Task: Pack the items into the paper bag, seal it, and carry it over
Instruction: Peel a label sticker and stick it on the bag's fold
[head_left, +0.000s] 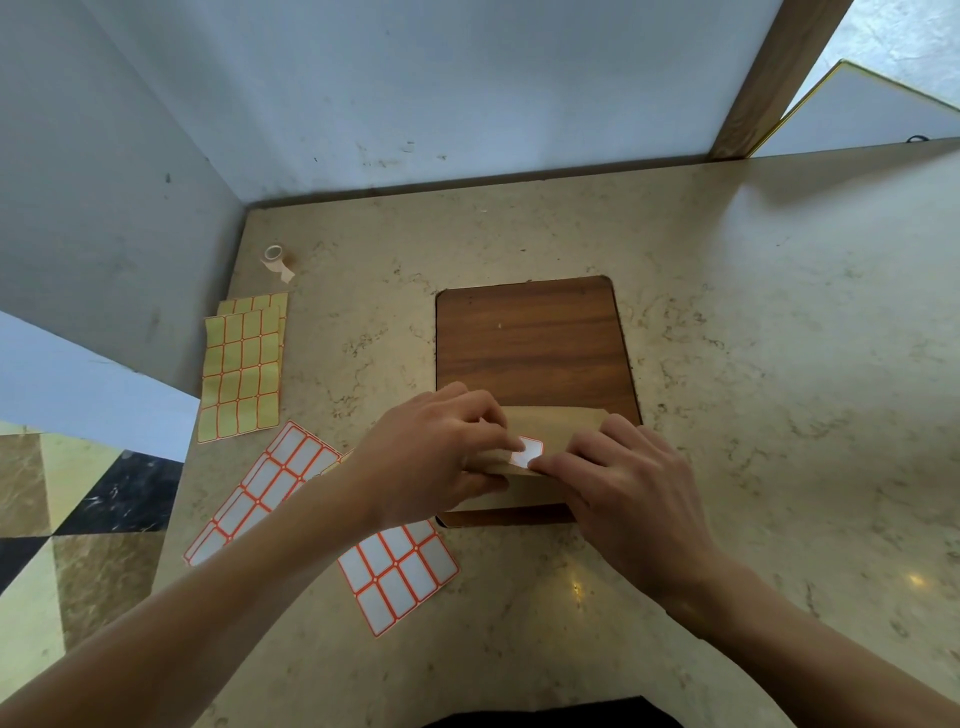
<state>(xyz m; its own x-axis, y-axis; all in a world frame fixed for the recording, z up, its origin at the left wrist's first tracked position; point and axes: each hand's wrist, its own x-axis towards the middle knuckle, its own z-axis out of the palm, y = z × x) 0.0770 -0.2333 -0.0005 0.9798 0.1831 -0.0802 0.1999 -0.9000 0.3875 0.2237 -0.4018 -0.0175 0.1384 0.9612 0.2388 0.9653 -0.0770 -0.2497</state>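
Now, bag (550, 423): lying on the near end of the board (530, 343), flap folded over.
Sticker (527, 451): sitting on the flap.
Left hand (441, 452): fingers together, pressing the sticker's left edge.
Right hand (623, 488): fingers together, pressing its near-right corner.
White sheets (395, 577): lying left of the board.

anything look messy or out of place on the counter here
Mildly. The white label sheets lie askew at different angles, one partly under the left hand's arm. The tape roll trails a loose end. The label on the paper bag sits tilted.
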